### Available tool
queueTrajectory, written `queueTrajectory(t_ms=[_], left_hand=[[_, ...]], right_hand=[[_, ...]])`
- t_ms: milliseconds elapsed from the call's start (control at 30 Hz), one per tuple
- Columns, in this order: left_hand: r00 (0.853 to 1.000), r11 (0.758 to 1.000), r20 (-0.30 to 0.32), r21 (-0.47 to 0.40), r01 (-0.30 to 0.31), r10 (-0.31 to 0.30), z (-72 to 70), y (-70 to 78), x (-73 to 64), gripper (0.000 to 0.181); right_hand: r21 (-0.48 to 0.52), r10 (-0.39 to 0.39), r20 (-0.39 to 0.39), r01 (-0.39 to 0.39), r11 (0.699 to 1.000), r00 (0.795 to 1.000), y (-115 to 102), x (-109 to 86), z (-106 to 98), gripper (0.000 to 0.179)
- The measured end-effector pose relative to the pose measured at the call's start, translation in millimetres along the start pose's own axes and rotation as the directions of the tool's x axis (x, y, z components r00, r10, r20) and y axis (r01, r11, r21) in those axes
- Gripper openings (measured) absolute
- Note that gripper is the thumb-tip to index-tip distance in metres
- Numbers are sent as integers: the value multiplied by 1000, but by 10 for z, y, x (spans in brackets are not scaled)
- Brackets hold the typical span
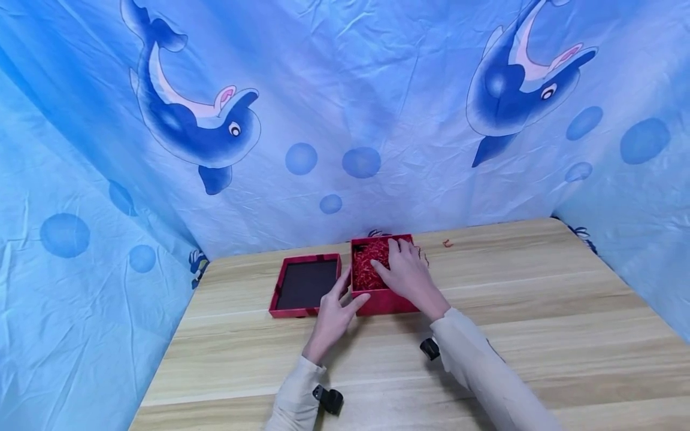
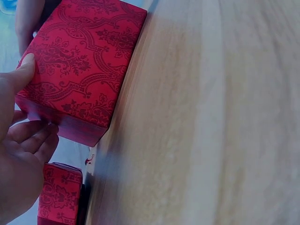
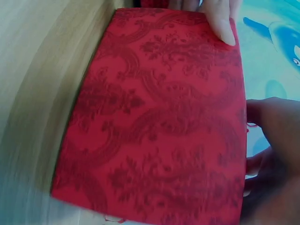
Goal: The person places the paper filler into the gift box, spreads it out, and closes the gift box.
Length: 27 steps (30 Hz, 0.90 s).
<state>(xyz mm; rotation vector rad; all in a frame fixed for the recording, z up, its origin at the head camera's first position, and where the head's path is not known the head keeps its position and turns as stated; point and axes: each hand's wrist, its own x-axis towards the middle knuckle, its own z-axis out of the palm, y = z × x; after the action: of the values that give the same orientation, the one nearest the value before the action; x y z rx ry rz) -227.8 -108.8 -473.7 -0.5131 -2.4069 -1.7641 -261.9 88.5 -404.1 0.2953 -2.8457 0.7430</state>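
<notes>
A red box [image 1: 385, 303] with a dark floral pattern stands on the table, its top uncovered, full of red shredded paper [image 1: 369, 270]. My left hand [image 1: 332, 318] holds the box at its near left corner. In the left wrist view the thumb lies on the patterned front and the other fingers bend against the side. My right hand [image 1: 408, 272] reaches over the right part of the box, fingers spread on the shredded paper. From the right wrist, the box front [image 3: 154, 117] hides its fingertips.
Left of the box lies its red lid [image 1: 277, 313], dark inside facing up. A loose red paper shred [image 1: 448, 243] sits on the wooden table [image 1: 539, 287] to the right. Behind the table hangs a blue dolphin-printed curtain [image 1: 409, 120].
</notes>
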Motion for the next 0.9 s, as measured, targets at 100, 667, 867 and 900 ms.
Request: queueTrajectory(t_ms=[100, 667, 867, 900], left_hand=[[1000, 1000, 5, -13, 8, -8, 1, -10, -8, 76], [999, 999, -15, -31, 42, -42, 29, -4, -1, 75], [1000, 999, -9, -37, 3, -3, 10, -55, 3, 76], [1000, 999, -6, -35, 1, -1, 7, -57, 3, 76]], right_hand=[[4, 85, 109, -86, 996, 990, -35, 58, 48, 79], [-9, 176, 354, -185, 983, 918, -60, 115, 65, 87], [28, 114, 269, -126, 992, 956, -151, -24, -101, 84], [33, 101, 252, -113, 993, 962, -161, -44, -139, 82]])
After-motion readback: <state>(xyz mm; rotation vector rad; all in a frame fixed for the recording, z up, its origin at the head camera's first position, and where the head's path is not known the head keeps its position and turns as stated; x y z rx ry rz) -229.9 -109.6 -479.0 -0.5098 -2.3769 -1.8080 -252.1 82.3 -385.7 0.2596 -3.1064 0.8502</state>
